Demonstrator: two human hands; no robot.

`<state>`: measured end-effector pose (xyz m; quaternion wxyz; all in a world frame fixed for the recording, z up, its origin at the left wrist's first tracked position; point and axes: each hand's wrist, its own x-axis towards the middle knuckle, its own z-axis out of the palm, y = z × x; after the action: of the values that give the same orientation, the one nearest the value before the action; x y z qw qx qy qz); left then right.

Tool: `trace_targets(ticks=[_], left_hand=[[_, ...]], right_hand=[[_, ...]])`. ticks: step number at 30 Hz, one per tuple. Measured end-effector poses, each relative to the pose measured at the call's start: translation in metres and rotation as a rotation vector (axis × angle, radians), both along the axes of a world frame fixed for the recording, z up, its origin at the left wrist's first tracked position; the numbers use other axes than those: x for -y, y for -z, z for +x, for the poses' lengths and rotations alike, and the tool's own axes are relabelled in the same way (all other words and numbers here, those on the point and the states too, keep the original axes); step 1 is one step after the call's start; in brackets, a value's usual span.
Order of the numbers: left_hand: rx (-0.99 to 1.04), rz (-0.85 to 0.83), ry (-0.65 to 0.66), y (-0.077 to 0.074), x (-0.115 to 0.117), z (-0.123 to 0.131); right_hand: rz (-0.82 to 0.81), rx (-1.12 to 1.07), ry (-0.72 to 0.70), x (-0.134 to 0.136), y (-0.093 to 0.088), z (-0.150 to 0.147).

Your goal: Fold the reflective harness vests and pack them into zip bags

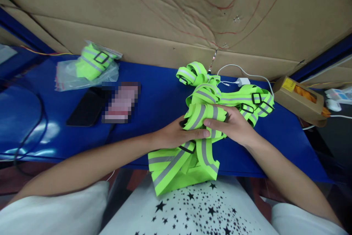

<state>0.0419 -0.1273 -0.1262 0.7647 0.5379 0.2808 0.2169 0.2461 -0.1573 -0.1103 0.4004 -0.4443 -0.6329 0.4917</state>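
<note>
A neon-yellow reflective strap (196,116) with a grey stripe is bunched in layers between my two hands. My left hand (178,132) wraps it from the left, thumb across the front. From the right, my right hand (233,123) grips the same bundle, its thumb pressed on top. Below the hands, loose lengths of reflective strap (170,167) with a black buckle (187,147) hang past the table edge towards my shirt. Behind and to the right lie more reflective straps (255,99) with black slider buckles. My fingers behind the bundle are partly hidden.
On the blue table (156,95), a clear plastic bag (66,77) sits with a folded strap (93,62) at the left. Nearby are a black phone (86,108) and a blurred-out pink item (122,103). A white charger (243,81) and cardboard box (299,99) are right. Cardboard (110,33) walls the back.
</note>
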Motion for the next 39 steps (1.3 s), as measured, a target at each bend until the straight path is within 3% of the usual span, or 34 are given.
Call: trace_targets(ticks=[3, 7, 11, 13, 20, 25, 28, 32, 37, 39], left_hand=[[0.056, -0.059, -0.018, 0.000, 0.000, 0.002], [0.191, -0.282, 0.022, -0.005, -0.003, 0.001], [0.278, -0.363, 0.183, -0.013, -0.003, -0.004], [0.278, -0.370, 0.210, -0.015, -0.003, -0.004], [0.319, -0.449, 0.120, -0.001, 0.000, 0.006], [0.301, -0.370, 0.099, 0.003, 0.003, 0.001], [0.288, -0.362, 0.101, 0.003, 0.005, -0.002], [0.224, -0.362, -0.018, 0.005, 0.005, -0.004], [0.322, -0.392, 0.176, 0.005, 0.002, -0.009], [0.347, -0.429, 0.158, 0.005, 0.000, -0.009]], right_hand=[[0.113, 0.048, 0.088, 0.004, -0.002, -0.006], [0.444, 0.216, 0.199, 0.014, -0.009, -0.011], [0.810, 0.336, 0.187, 0.018, -0.016, -0.005], [0.891, 0.329, 0.186, 0.016, -0.017, -0.002], [0.843, 0.305, 0.148, 0.006, 0.001, -0.002], [0.755, 0.323, 0.096, 0.012, 0.010, -0.002], [0.820, 0.334, 0.008, 0.016, 0.008, -0.001], [0.895, 0.391, -0.015, 0.014, 0.009, 0.000], [0.930, 0.499, 0.014, 0.006, 0.013, 0.007], [0.882, 0.541, -0.036, 0.003, 0.011, 0.011]])
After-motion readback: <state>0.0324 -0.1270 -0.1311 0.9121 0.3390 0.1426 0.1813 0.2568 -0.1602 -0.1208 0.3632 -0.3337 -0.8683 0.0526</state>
